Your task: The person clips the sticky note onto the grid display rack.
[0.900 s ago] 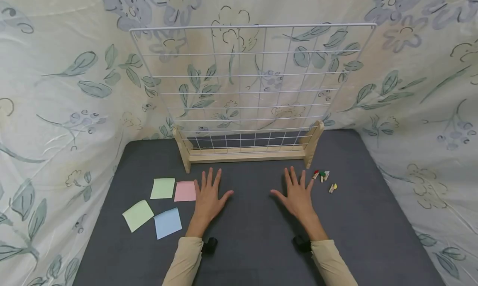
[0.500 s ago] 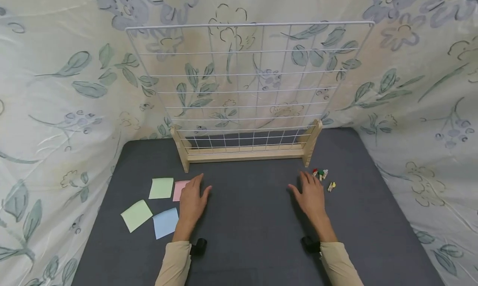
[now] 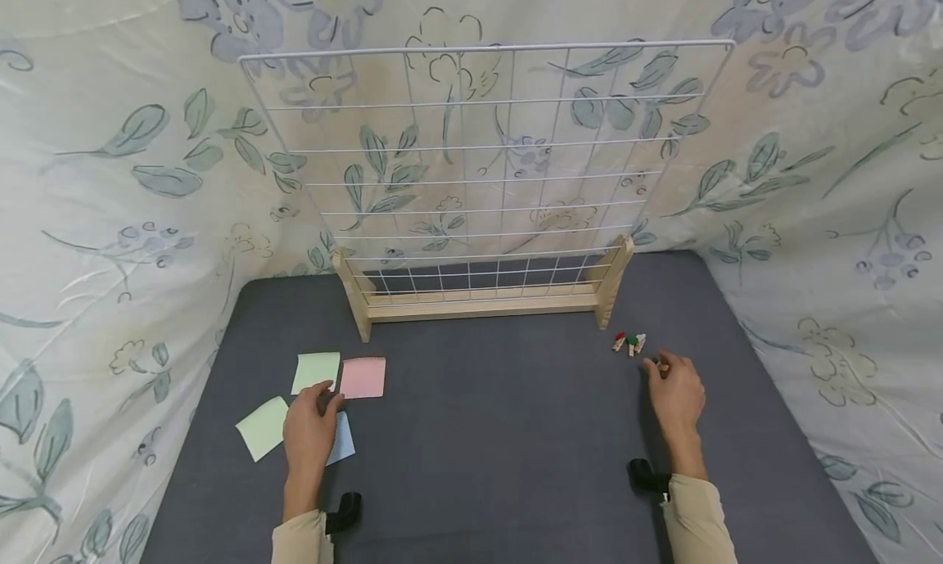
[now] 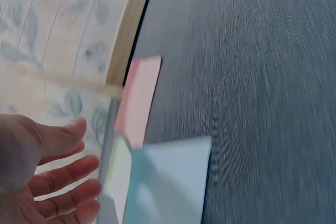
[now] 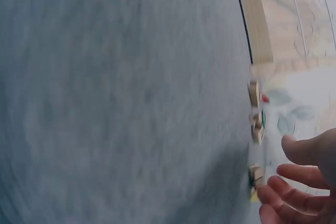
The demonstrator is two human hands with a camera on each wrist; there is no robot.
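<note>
My left hand (image 3: 309,429) hovers over the blue sticky note (image 3: 342,443), covering part of it, its fingers loosely bent with nothing between them. Around it lie a pink sticky note (image 3: 363,377), a green sticky note (image 3: 315,371) and a second green note (image 3: 263,427). On the right side, my right hand (image 3: 676,396) reaches over a small wooden clothespin with a yellow top (image 5: 256,176), mostly hidden by the fingers in the head view. In the right wrist view its fingers are relaxed and spread, close beside that clothespin.
Red, green (image 3: 632,345) and white-topped clothespins lie grouped just beyond the right hand. A white wire grid rack (image 3: 486,148) stands at the back in a wooden base (image 3: 482,309). Floral cloth (image 3: 825,245) surrounds the dark table (image 3: 501,466).
Both hands started flat and spread near the rack. They have moved apart: the left back and left over the notes, the right rightward to the yellow-topped clothespin, fingers now bent.
</note>
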